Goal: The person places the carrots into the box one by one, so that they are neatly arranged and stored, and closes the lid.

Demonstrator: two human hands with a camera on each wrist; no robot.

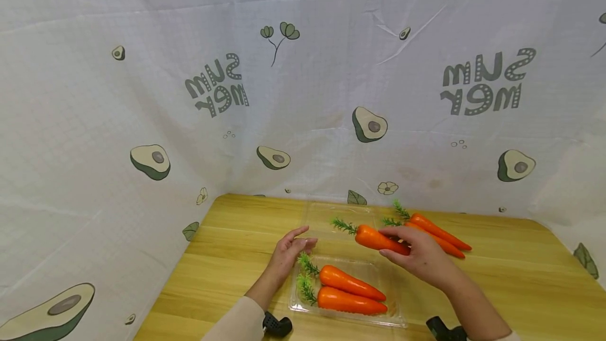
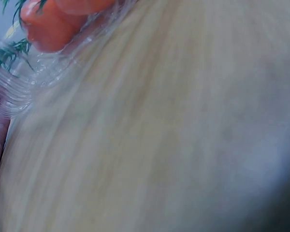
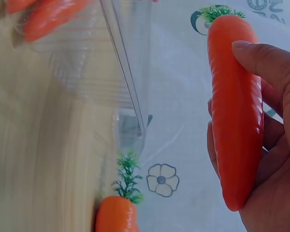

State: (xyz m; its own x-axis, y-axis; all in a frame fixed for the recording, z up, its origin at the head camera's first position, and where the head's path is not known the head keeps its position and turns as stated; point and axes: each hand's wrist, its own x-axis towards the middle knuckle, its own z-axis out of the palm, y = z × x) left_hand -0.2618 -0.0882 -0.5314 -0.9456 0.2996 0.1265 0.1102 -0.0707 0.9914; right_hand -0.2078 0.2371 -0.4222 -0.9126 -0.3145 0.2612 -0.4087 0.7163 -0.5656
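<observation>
My right hand [image 1: 421, 254] grips an orange carrot [image 1: 369, 237] with a green leafy top, held up above the back part of a clear plastic box [image 1: 341, 318]. In the right wrist view, the thumb lies along one side of this carrot [image 3: 236, 111] and the fingers curl behind it. Two more carrots [image 1: 350, 300] lie side by side in the box, leafy ends to the left. My left hand [image 1: 281, 258] is at the box's back left corner, its fingers loosely spread and holding nothing. Whether it touches the box is hard to tell.
Behind the box stands its raised clear lid [image 1: 326, 214]. To the right, two other carrots [image 1: 440, 233] lie on the wooden table [image 1: 213, 262]. A white printed cloth [image 1: 312, 99] hangs along the back and sides.
</observation>
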